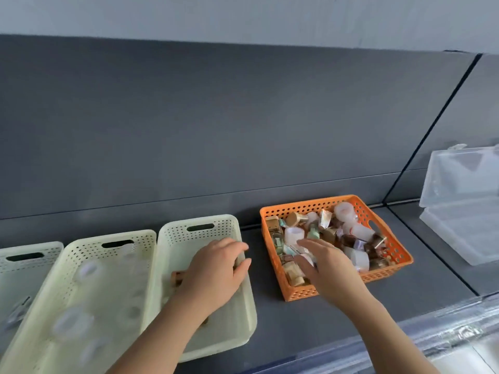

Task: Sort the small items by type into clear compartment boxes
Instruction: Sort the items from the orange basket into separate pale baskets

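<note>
Left hand (pixel 216 268) at cream basket (pixel 172 233) right rim, grip unclear; right hand (pixel 326 268), grip released, over orange basket (pixel 297 209) near edge

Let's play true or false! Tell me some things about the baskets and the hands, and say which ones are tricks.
1. The orange basket holds a jumble of small items. True.
2. The left hand is inside the orange basket. False: it is over the cream basket nearest the orange one.
3. Three cream baskets stand in a row. True.
4. The right hand reaches into the orange basket. True.
5. The clear box sits left of the cream baskets. False: it is at the far right.
</note>
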